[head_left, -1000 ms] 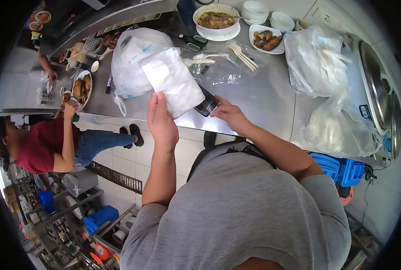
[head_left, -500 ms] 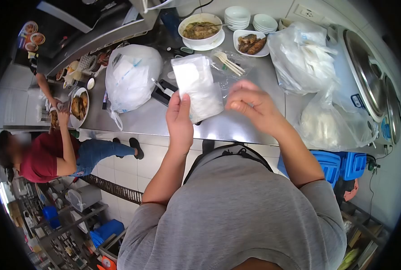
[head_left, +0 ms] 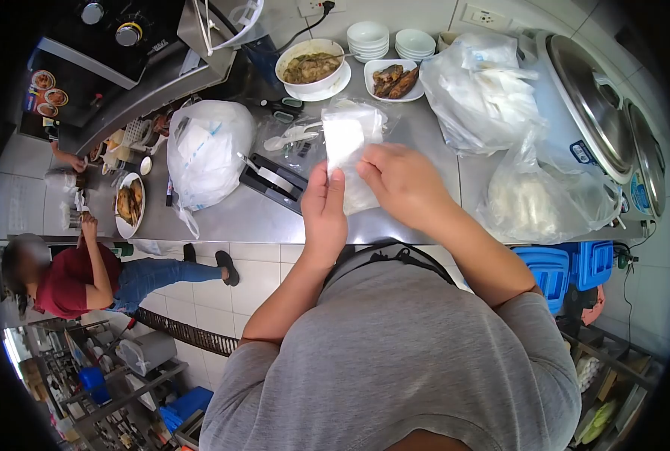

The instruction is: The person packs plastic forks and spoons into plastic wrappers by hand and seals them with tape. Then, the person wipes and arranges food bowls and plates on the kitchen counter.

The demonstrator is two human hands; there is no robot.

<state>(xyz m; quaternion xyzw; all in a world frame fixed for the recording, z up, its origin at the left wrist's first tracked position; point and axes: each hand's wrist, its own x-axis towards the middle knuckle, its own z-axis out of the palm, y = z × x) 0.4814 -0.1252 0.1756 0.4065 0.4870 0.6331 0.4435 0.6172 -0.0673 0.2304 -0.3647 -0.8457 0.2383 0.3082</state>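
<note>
In front of me, over the counter, is a flat stack of thin clear plastic bags (head_left: 345, 141) with a bright white patch on its face. My left hand (head_left: 325, 210) grips its lower left edge, thumb on top. My right hand (head_left: 403, 180) is closed at the right edge, fingers pinching the plastic; the fingertips are partly hidden. Behind my left hand lies a long black device (head_left: 271, 180) with a pale strip along it. Light plastic cutlery (head_left: 290, 139) in clear wrap lies just beyond the stack.
A stew bowl (head_left: 310, 66), a fried-food plate (head_left: 392, 80) and stacked white bowls (head_left: 368, 39) stand at the back. Full plastic bags sit left (head_left: 211, 154) and right (head_left: 478, 90). A co-worker in a red shirt (head_left: 79, 274) stands left beside an oval plate (head_left: 130, 204).
My right hand has come in from the right and closed on the stack's edge. The stack and my left hand appear further right in view. The co-worker's arms have shifted.
</note>
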